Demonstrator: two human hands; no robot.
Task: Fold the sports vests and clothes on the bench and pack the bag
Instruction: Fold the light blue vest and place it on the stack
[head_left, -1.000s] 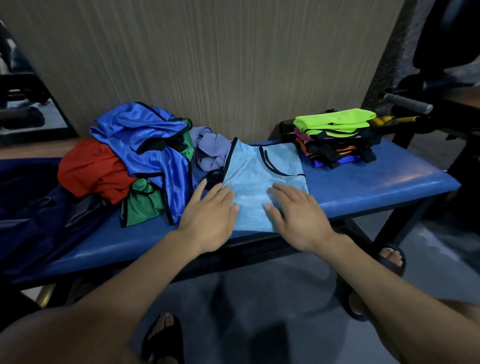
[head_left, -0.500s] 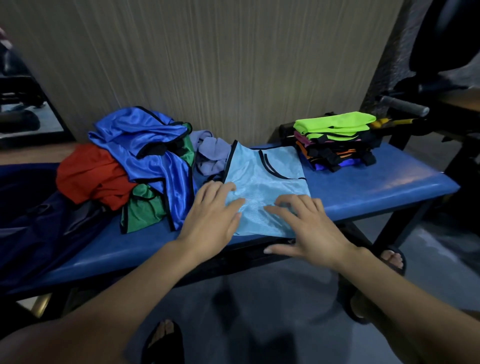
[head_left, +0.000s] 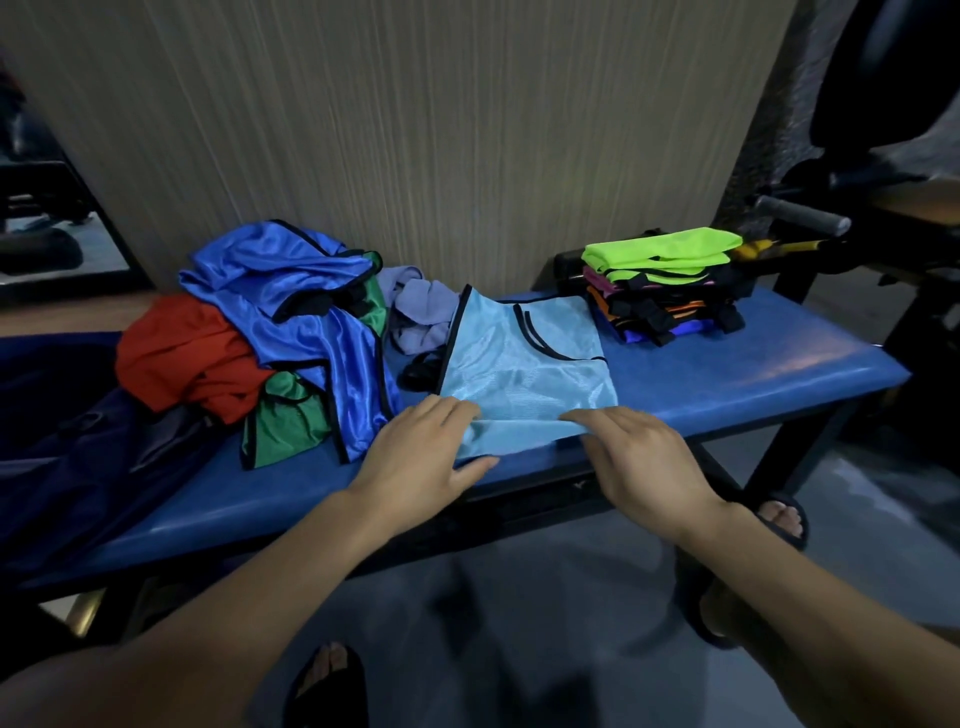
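A light blue mesh vest (head_left: 524, 369) with black trim lies flat on the blue padded desk (head_left: 753, 374), its near hem at the front edge; the left hand (head_left: 421, 457) grips that hem at the left corner, thumb under the cloth and fingers (head_left: 449, 410) curled over it, lifting the edge into a small fold; the right hand (head_left: 644, 462) holds the same hem at the right corner, fingers bent over the fabric. Left of the vest sits a loose heap: a shiny royal blue vest (head_left: 291, 312) on top, a green vest (head_left: 288, 421) below it, a red garment (head_left: 182, 353) further left, and a lilac cloth (head_left: 421, 312) behind. To the right stands a folded stack (head_left: 665, 286) topped by a neon green vest (head_left: 660, 249). A dark navy bag (head_left: 57, 415) lies at the desk's left end.
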